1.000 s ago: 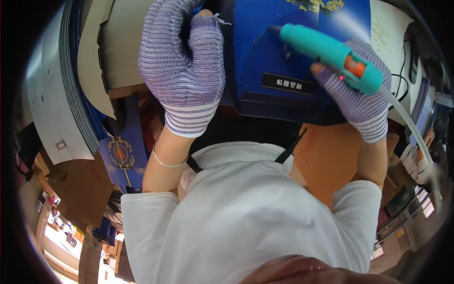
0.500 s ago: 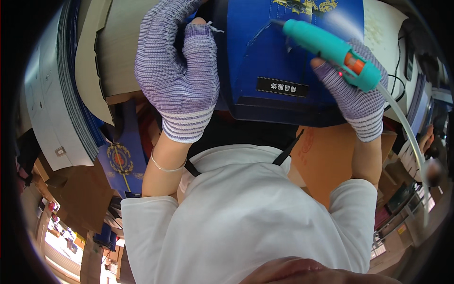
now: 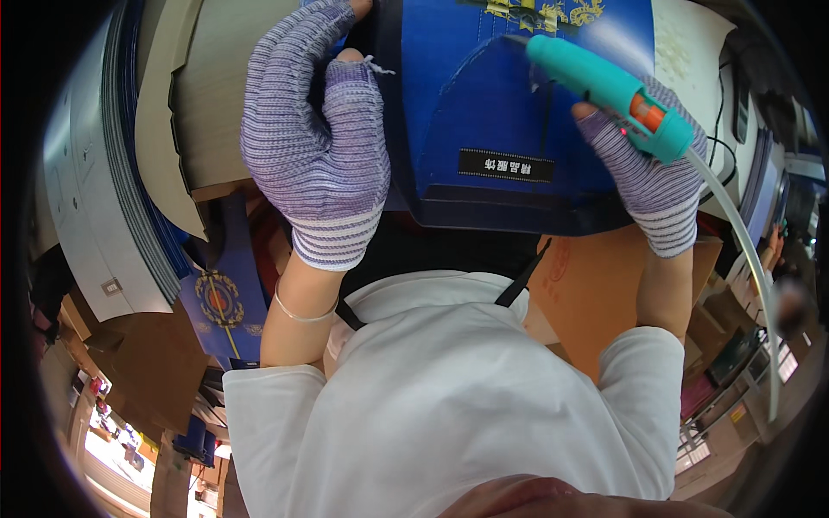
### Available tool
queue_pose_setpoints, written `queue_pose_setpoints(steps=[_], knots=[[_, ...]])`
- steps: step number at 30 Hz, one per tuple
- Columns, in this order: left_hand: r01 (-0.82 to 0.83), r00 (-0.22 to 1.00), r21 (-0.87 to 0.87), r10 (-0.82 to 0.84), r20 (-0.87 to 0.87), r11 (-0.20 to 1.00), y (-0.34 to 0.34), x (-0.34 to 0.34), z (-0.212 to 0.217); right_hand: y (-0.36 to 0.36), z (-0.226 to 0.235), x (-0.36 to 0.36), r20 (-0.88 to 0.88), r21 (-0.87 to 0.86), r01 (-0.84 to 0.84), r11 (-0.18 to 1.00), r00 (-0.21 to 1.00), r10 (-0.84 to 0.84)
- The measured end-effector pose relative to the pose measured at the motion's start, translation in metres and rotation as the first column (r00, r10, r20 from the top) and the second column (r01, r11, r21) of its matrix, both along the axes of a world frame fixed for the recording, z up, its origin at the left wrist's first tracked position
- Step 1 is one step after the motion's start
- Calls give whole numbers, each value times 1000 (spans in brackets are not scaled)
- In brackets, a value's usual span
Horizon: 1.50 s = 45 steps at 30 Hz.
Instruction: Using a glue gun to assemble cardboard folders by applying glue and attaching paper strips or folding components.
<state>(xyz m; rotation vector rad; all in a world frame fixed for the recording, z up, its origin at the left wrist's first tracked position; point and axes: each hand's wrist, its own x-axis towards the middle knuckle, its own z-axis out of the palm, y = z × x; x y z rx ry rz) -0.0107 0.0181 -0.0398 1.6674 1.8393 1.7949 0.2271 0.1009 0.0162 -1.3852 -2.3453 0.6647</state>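
Observation:
My right hand, in a purple-and-white striped knit glove with bare fingertips, is closed round a teal hot glue gun with an orange part and a small red light. A translucent glue stick trails from its back end. The gun's nozzle points left, over a glossy blue cardboard box with gold print and a black label. At the box's left side my left hand, gloved alike, is curled with thumb and fingers around the edge. Its grip is partly hidden.
A stack of grey-white boards stands at the left, beside a pale board. Below it is another blue printed piece. A brown carton sits under the box at the right. A black cable lies on the white worktop.
The blue box has shifted slightly left and toward me, together with my left hand. My right hand and the glue gun have barely moved.

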Motion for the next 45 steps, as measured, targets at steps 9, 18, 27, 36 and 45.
queue_pose_setpoints(steps=[9,18,27,36,45], knots=[[-9,999,-42,10,35,999,0,2,2,-5,0,-4,-107,18,-208,978,972,209],[-4,1000,7,4,22,1000,2,1,-1,3,2,6,-45,-39,27,999,999,-29],[44,999,52,-42,-24,998,6,-2,-6,-3,12,-5,195,-13,-180,984,964,179],[79,995,-78,-84,-50,994,3,2,-2,2,11,7,-14,-162,191,968,981,-196],[92,975,-145,-119,-186,985,3,0,5,0,10,3,125,5,-63,998,990,62]])
